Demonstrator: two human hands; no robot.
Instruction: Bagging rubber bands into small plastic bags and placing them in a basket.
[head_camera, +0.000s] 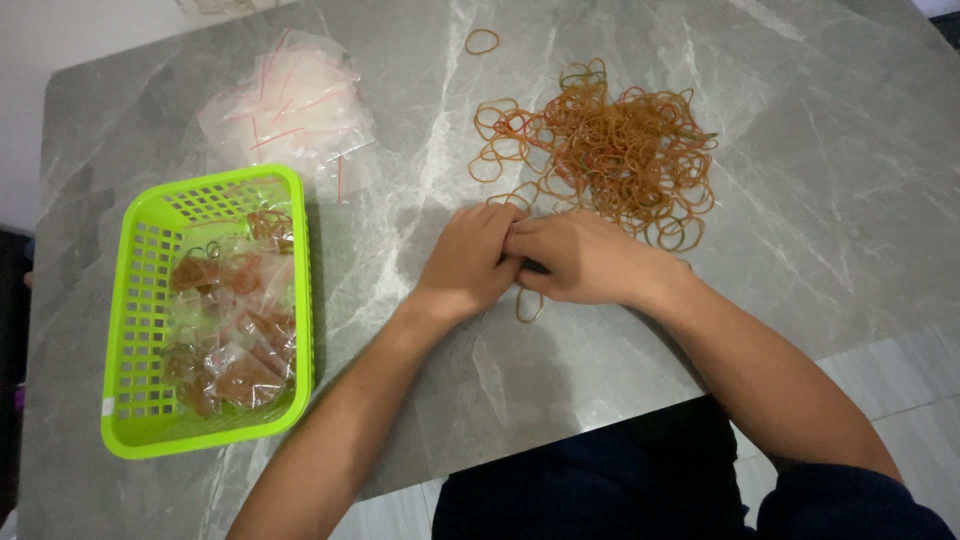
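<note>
Rubber being light, soft and stretchy, we judge the tan elastic bands (610, 150) heaped on the grey marbled table (800, 230) best pinched singly by a loop, as left hand (468, 262) and right hand (580, 260) meet with fingers clenched on one band (528, 305).

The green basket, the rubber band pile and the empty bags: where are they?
green basket (128, 330): head view, on its left wall.
rubber band pile (625, 150): head view, middle of the heap.
empty bags (285, 110): head view, middle of the stack.
</note>
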